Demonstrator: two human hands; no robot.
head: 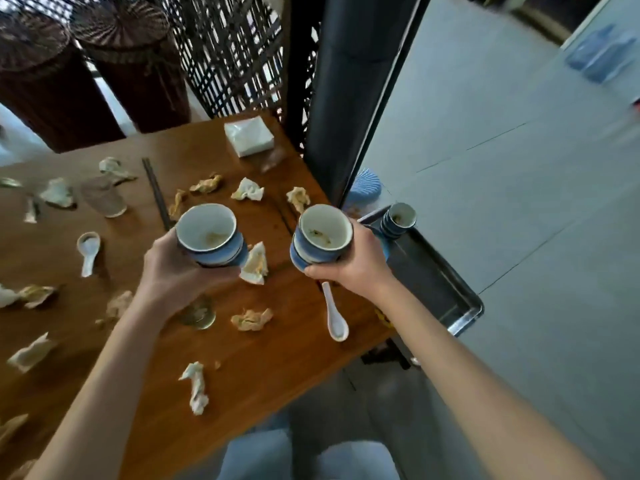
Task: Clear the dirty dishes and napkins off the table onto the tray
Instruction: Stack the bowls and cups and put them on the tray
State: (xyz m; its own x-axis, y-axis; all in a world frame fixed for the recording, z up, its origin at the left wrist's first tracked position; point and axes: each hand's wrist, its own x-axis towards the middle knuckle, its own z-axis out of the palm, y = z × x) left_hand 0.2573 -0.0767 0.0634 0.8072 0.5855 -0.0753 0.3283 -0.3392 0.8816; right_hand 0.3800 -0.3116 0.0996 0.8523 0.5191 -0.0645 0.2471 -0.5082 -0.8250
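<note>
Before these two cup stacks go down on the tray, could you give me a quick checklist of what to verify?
1. Left hand grips its stack of blue cups firmly: ok, fingers wrap the side.
2. Right hand grips its cup stack: ok.
3. Free room on the tray: ok, the near part is bare.
4. Cups already on the tray stand clear of the landing spot: ok, they sit at the far end.
5. Stacks held upright so the residue stays in: ok.
6. Tray rests steadily: cannot tell, its support is hidden.
</note>
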